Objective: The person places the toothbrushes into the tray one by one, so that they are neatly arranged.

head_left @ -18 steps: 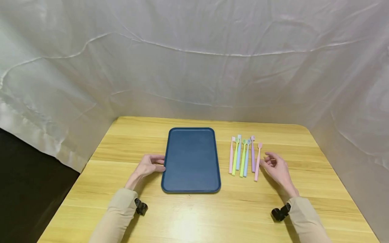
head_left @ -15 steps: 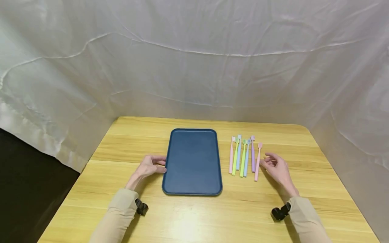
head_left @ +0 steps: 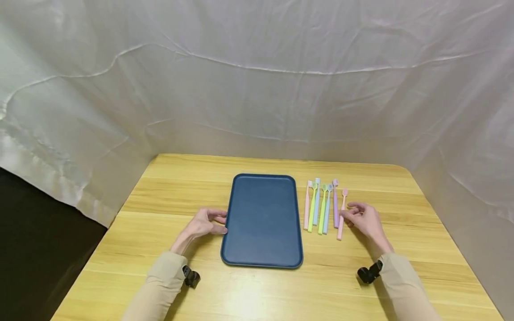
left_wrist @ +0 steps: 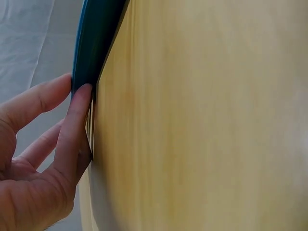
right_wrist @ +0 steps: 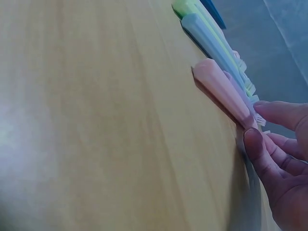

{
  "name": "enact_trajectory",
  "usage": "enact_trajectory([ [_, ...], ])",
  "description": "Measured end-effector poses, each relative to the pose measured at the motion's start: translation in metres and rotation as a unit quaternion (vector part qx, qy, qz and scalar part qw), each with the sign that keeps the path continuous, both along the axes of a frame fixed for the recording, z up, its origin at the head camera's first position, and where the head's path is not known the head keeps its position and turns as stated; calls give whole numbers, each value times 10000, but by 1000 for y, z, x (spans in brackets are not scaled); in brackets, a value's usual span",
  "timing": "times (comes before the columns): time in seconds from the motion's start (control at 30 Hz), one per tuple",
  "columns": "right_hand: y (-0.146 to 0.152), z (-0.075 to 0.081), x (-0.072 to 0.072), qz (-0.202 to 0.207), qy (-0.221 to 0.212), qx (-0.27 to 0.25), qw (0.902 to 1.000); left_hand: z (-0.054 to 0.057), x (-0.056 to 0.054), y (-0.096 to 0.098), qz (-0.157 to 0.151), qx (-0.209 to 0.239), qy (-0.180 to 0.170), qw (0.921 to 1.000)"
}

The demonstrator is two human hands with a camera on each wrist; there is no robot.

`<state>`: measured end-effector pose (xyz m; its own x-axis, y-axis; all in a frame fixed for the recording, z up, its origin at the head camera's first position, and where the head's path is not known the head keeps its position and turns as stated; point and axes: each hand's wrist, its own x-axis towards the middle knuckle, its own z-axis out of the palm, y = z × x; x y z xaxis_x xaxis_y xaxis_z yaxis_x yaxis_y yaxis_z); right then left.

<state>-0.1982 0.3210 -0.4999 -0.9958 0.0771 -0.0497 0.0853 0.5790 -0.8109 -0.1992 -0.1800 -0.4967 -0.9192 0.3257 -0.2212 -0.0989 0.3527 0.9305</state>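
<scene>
A dark blue tray (head_left: 263,223) lies on the table. My left hand (head_left: 206,223) is at its left edge, with the thumb and fingertips against the rim (left_wrist: 91,43) in the left wrist view. To the right of the tray, several pastel toothbrushes lie in a loose row, heads pointing away from me. Outermost on the right is a pink toothbrush (head_left: 340,232). My right hand (head_left: 363,220) has thumb and index finger on either side of its handle (right_wrist: 219,86), which still lies along the tabletop. Next to it lies a purple toothbrush (head_left: 335,205).
Further left in the row are a light blue toothbrush (head_left: 327,214), a green toothbrush (head_left: 322,214) and another pink toothbrush (head_left: 307,209). The wooden table (head_left: 160,187) is bordered by grey-white sheeting (head_left: 257,107) at the back and sides.
The tray has slid to the right and a little towards me, along with my left hand. My right fingertips have come leftward onto the outermost pink toothbrush.
</scene>
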Motion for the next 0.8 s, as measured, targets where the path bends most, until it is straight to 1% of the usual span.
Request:
enact_trajectory([
  [0.13,2,-1,-4,-5,-80,75,9999,-2,1,1,-69,173,-89,9998],
  [0.27,5,-2,-6,92,-38,122,9999,-4,1,2,-62,580,-373,9976],
  [0.37,5,-1,-7,150,-12,167,9997,-4,2,3,-58,789,-553,9953],
  [0.43,6,-1,-8,148,-56,223,9996,-4,2,4,-57,790,-575,9952],
  [0.63,3,1,-11,56,-416,144,9990,-4,1,6,15,805,-609,9949],
  [0.8,1,-1,-13,-40,-458,346,9983,-5,0,7,-16,727,-583,9956],
])
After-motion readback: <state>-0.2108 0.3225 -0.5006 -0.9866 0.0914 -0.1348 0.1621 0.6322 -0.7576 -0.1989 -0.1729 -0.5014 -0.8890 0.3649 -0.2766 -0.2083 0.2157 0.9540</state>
